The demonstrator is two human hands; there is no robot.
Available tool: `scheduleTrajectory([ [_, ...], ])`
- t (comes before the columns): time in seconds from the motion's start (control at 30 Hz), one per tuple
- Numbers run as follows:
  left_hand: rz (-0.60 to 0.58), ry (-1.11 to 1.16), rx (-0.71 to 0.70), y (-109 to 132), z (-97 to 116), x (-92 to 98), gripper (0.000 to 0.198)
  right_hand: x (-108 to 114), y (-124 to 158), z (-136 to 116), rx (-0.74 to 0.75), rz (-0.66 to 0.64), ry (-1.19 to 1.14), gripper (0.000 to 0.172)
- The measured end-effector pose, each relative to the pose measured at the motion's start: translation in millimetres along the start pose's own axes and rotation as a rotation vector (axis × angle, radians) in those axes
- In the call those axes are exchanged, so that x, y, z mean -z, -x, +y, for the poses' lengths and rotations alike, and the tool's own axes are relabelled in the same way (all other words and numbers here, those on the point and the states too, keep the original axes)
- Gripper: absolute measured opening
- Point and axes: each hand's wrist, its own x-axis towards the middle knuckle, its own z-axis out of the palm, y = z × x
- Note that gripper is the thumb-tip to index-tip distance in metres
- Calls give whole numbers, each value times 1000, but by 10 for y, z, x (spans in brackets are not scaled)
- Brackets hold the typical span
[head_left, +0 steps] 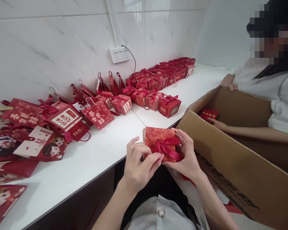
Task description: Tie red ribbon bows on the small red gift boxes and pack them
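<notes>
A small red gift box (159,135) with an orange-red floral pattern is held above the table's front edge. A crimson ribbon bow (166,147) is tied across it. My right hand (186,155) wraps round the box's right side, thumb below and fingers behind. At the bow's lower left, my left hand (142,159) has its thumb and index finger pinched together on the ribbon. Its other fingers are curled. Near the box on the table stand several finished-looking red gift boxes with bows, the closest being a dark red box (170,106).
Red gift boxes (158,75) fill the table's back along the wall. Gift bags and boxes (62,118) are piled at left. A large cardboard box (230,150) stands at right, where another person's hand (217,124) touches a red box (208,115) inside. A power strip (120,55) is on the wall.
</notes>
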Motion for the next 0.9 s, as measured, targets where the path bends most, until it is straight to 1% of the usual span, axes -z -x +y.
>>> scheduleTrajectory([
  [0.07,6,0,6,-15,2,5,16,6,-13,13,11,1,-2,95],
  [0.13,19,48,80,-12,-20,18,16,9,-12,9,20,0,13,96],
  [0.2,42,126,225,7,-67,36,13,7,-2,-10,32,-1,23,97],
  [0.27,45,205,409,34,-130,53,7,-5,12,-39,41,-4,33,98],
  [0.33,13,281,577,62,-198,65,7,-25,20,-67,44,-9,37,99],
  [0.4,-21,352,698,85,-258,68,12,-49,18,-86,51,-16,33,99],
  [0.5,-29,427,798,109,-320,66,16,-75,-1,-93,69,-26,20,99],
  [0.6,-67,461,837,124,-332,76,18,-78,-20,-88,63,-29,27,99],
  [0.67,-76,440,801,126,-296,95,12,-73,-26,-83,57,-28,35,100],
  [0.7,-71,405,744,123,-265,108,7,-72,-26,-80,58,-27,38,100],
  [0.73,-62,355,656,117,-226,121,5,-71,-26,-77,59,-26,40,99],
  [0.8,-53,233,403,96,-136,145,12,-75,-22,-68,58,-23,39,100],
  [0.87,-80,127,149,71,-54,155,18,-80,-16,-54,51,-18,32,101],
  [0.9,-95,91,62,60,-22,151,20,-79,-14,-46,46,-17,27,102],
])
